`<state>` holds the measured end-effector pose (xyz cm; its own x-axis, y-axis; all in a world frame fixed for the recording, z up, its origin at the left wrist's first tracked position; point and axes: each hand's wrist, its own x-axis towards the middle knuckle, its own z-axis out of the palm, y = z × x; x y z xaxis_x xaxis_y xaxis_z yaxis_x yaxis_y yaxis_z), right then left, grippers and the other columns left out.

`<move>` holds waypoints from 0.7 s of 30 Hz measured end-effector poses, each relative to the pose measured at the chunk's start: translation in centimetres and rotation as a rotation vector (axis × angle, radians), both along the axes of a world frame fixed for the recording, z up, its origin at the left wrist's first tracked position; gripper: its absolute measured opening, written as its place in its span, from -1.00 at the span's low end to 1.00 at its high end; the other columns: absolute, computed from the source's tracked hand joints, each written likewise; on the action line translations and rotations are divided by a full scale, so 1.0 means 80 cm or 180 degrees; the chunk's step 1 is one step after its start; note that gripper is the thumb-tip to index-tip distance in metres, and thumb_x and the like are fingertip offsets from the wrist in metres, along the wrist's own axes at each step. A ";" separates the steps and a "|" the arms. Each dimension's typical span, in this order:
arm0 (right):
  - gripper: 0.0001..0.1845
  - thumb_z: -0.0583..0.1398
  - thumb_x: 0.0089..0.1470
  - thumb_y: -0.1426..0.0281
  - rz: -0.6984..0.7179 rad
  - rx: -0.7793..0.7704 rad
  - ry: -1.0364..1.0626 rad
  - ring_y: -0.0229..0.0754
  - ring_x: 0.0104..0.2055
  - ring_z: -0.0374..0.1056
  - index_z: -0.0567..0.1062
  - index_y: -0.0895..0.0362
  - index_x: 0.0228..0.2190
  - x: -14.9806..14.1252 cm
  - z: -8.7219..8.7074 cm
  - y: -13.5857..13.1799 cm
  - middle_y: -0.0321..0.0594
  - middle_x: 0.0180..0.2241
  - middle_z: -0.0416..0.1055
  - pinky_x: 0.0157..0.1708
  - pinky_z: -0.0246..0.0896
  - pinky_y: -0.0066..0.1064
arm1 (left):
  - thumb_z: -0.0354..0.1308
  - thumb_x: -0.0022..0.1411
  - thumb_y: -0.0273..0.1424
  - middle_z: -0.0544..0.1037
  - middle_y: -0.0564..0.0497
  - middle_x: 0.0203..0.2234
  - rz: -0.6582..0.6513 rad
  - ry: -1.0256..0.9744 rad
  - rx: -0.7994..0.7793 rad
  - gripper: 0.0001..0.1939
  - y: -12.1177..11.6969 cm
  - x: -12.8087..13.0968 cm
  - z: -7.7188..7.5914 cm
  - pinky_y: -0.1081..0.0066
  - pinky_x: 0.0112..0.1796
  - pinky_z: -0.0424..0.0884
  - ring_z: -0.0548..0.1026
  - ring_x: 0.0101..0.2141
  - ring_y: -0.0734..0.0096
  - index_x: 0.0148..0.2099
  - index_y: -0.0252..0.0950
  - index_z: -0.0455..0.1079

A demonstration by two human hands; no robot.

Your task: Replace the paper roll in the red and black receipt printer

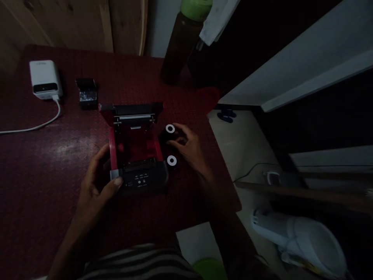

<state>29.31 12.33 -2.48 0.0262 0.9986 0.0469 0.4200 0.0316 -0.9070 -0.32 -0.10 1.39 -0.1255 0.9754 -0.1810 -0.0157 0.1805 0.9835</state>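
Note:
A small black and red printer stands on the dark red table with its lid folded back and its red inside showing. My left hand grips its front left corner, thumb on the front panel. My right hand reaches to the printer's right side, fingers closed round a dark roll with a white core. A second dark roll with a white core lies on the table just in front of that hand, beside the printer.
At the back left sit a white box-shaped device with a white cable and a small black item. A dark bottle with a green cap stands at the back. The table's right edge drops to a pale floor with cables.

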 end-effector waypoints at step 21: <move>-0.61 0.19 0.37 0.67 0.2128 0.1103 -0.2323 0.08 0.07 0.59 0.65 0.10 0.07 -0.093 0.153 -0.038 -0.06 0.02 0.71 0.15 0.59 -0.02 | 0.46 0.44 -0.14 0.43 -0.08 0.55 -0.0125 -0.0086 0.0234 -0.20 0.001 0.004 0.002 -0.01 0.43 0.43 0.37 0.53 -0.12 0.61 -0.01 0.34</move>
